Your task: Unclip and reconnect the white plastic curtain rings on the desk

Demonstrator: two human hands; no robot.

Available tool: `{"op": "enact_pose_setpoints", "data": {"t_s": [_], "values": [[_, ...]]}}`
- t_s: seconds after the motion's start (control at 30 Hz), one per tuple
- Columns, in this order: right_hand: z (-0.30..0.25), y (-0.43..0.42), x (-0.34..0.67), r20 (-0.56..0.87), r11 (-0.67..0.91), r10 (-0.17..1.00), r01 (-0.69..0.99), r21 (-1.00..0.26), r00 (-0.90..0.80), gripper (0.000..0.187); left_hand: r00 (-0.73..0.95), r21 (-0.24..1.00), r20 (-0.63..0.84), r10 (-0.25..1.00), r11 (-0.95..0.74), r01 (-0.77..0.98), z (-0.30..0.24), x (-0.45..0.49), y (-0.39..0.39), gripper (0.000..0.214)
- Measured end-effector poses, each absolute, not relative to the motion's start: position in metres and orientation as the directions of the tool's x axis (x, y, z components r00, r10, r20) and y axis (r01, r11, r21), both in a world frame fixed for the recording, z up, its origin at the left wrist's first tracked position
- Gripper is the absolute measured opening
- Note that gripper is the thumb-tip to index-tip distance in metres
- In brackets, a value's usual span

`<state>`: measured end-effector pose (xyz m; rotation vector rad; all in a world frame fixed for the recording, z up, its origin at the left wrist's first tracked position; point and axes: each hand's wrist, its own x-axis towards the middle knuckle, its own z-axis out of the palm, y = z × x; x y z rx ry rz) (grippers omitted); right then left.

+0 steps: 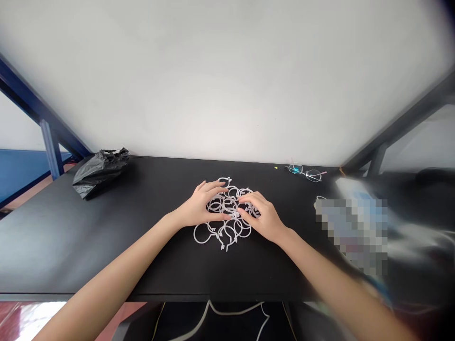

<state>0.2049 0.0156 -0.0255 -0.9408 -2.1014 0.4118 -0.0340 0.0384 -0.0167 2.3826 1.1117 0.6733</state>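
**A:** What's there, and how many of each?

**B:** Two hands, both bare, both on one heap of white plastic rings (227, 229); the heap lies mid-worktop (142, 251), slightly toward the back. More than ten rings show, but they overlap and tangle, so I cannot give an exact count. One crumpled black bag (99, 170) sits at the back left; one pair of glasses (307, 173) at the back right, a single yellow speck (276, 167) just beside them.

**A:** And the hands themselves?

**B:** The left hand (201, 204) lies spread and fairly flat, fingers reaching over the far rings, thumb along the near side; it grips nothing. The right hand (262, 217) is curled, fingertips down among the rings; whether it pinches one I cannot tell.

**A:** Edges?

**B:** The back edge meets a pale wall (227, 85); the front edge runs across below the forearms, and one white cable (234, 311) hangs under it. Dark frame bars slant down at both back corners.

**A:** Room for moving?

**B:** Bare black surface lies between heap and bag, wide on the left; the strip in front of the heap is bare too. The bag and glasses are well apart from the heap; the right end is blurred, so I cannot tell what lies there.
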Motion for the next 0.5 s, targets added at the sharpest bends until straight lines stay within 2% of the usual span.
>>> {"op": "enact_pose_setpoints", "data": {"t_s": [0.13, 0.27, 0.5], "values": [[-0.022, 0.010, 0.203, 0.562, 0.698, 0.716, 0.431, -0.571, -0.415, 0.007, 0.590, 0.580, 0.284, 0.756, -0.626, 0.522, -0.006, -0.041, 0.040, 0.052], [-0.022, 0.006, 0.199, 0.546, 0.726, 0.686, 0.404, -0.556, -0.482, 0.008, 0.623, 0.519, 0.240, 0.745, -0.640, 0.566, -0.003, -0.046, 0.044, 0.025], [-0.024, 0.004, 0.196, 0.561, 0.736, 0.675, 0.395, -0.549, -0.479, 0.004, 0.623, 0.557, 0.250, 0.741, -0.637, 0.533, -0.011, -0.048, 0.051, 0.023]]}}
